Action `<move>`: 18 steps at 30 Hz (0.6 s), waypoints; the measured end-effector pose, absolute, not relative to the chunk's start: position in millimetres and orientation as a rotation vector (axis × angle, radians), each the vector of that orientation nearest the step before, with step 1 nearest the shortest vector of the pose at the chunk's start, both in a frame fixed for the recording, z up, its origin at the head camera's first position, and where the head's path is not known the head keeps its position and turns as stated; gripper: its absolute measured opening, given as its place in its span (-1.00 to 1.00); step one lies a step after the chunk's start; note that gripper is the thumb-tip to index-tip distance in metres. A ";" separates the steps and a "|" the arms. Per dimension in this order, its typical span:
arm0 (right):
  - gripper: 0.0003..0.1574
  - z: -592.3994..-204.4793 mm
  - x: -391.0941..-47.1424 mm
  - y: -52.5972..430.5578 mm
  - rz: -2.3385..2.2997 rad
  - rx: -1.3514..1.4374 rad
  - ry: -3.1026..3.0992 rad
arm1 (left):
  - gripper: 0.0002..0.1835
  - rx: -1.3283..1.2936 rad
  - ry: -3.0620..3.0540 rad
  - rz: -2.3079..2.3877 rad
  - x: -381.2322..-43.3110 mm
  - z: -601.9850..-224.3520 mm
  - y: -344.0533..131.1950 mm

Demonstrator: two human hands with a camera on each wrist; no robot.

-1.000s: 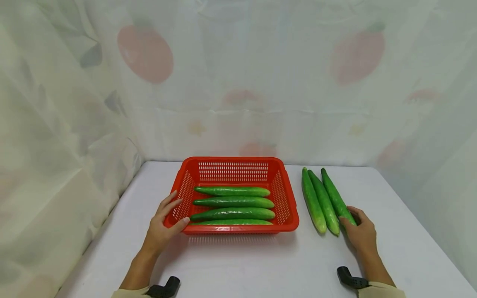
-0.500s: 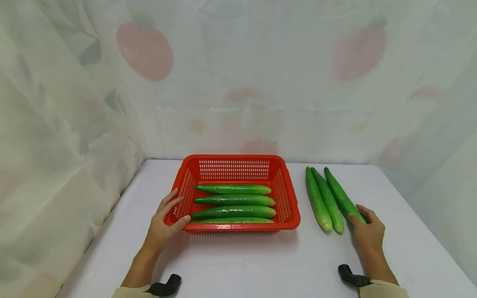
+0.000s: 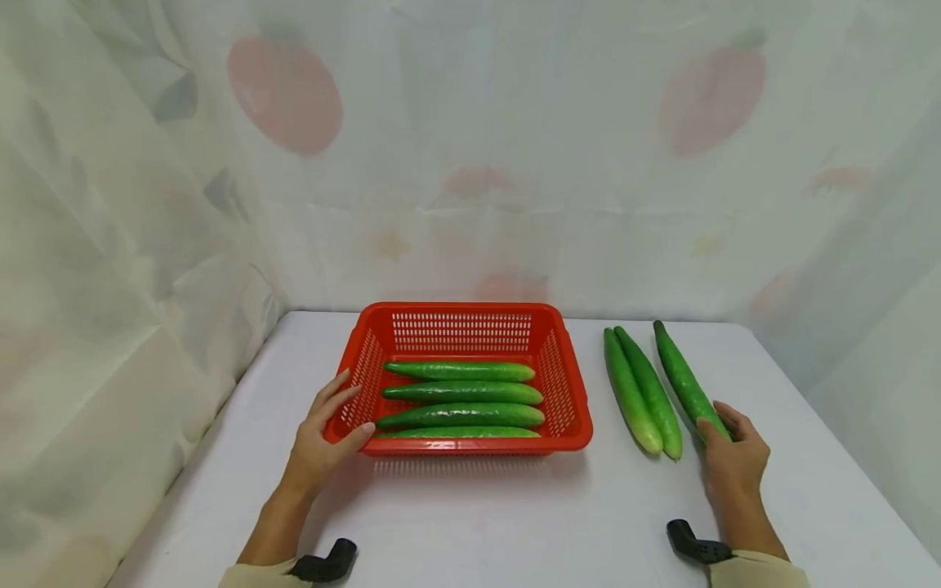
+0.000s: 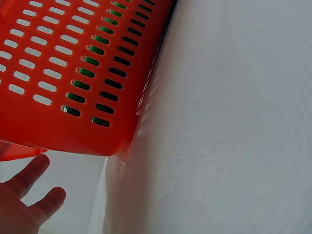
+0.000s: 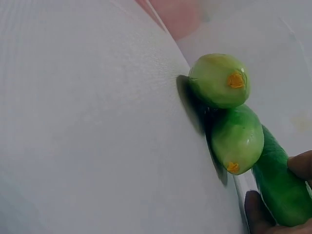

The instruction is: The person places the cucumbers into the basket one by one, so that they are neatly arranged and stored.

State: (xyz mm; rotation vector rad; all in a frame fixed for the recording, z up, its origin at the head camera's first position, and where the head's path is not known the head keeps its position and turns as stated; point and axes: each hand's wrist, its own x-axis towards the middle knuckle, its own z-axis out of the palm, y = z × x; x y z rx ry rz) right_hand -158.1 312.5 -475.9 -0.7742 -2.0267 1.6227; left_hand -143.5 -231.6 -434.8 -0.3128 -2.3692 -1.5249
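In the head view my left hand (image 3: 318,441) is at the front left corner of a red plastic basket (image 3: 470,446). Its fingers are spread beside the left rim and its thumb lies by the front rim. Several green cucumbers (image 3: 463,394) lie side by side across the basket. My right hand (image 3: 738,453) holds the near end of another cucumber (image 3: 685,380) between thumb and fingers, on the right of the table. Just left of it are two more cucumbers (image 3: 638,404), touching each other. In the right wrist view, the held cucumber (image 5: 284,187) is partly behind my fingers.
A white-covered table (image 3: 485,518) bears everything. Pale sheeting with faded fruit prints (image 3: 470,147) hangs behind it, and more sheeting (image 3: 125,343) rises along the left side. The two loose cucumbers lie between the basket and my right hand.
My right hand has moved right with its cucumber, opening a gap from the two beside it. The left hand stays at the basket. The head view has tilted slightly.
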 end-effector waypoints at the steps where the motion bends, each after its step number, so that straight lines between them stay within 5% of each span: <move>1: -0.42 -475.0 -158.0 311.8 1.670 -0.767 -1.993 | -0.41 -0.311 -2.371 -1.521 -143.4 -434.9 -231.9; 18: -0.43 -433.8 -158.4 303.9 2.048 -0.591 -1.560 | -0.40 -0.292 -2.386 -1.523 -143.2 -434.9 -232.4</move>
